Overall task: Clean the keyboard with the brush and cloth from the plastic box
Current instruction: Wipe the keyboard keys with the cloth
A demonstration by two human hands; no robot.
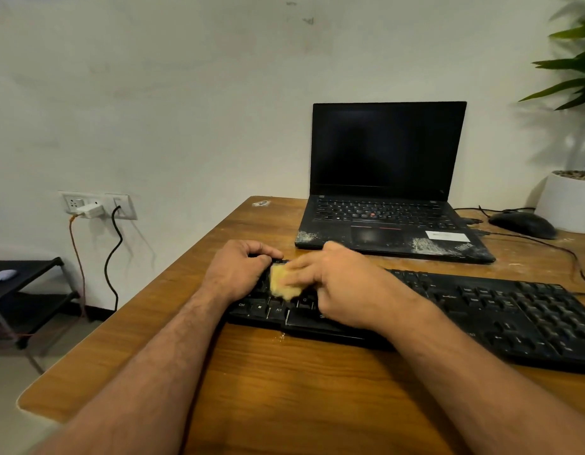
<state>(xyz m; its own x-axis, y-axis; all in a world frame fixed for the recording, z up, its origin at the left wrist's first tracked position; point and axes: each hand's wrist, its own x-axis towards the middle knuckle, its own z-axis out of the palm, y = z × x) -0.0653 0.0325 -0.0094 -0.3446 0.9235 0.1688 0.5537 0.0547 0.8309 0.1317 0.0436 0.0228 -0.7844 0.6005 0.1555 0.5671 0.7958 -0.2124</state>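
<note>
Two bare hands worked at the left end of the black keyboard (481,310), which lay across the wooden desk (284,389) and served as the landmark for everything else. Left of the keyboard, beyond the desk edge, a wall socket panel (97,206) held a white plug and two hanging cables, and a dark low shelf stood below it.

At the keyboard's far-left corner the left hand (241,269) was clenched round the top edge, fingers curled over the back rim and the wrist lying across the leftmost keys; it looked to be pinning the keyboard so that it would not slide. Just right of it, over the letter keys above the Alt key, the yellow cloth (282,284) was pressed to the key tops. The right hand (337,287) held it down, fingers reaching leftward over the cloth and curled onto it; motion blur made the exact grip hard to tell.

The wiping step seemed in hand, with only the left end covered. The next move probably called for sweeping the cloth rightward along the rows toward the number pad, with the brace kept firm. Neither brush nor plastic box was visible.

Behind the keyboard stood an open laptop (388,178), its palm rest dusty; right of that lay a black mouse (522,223) and a white plant pot (570,201).
</note>
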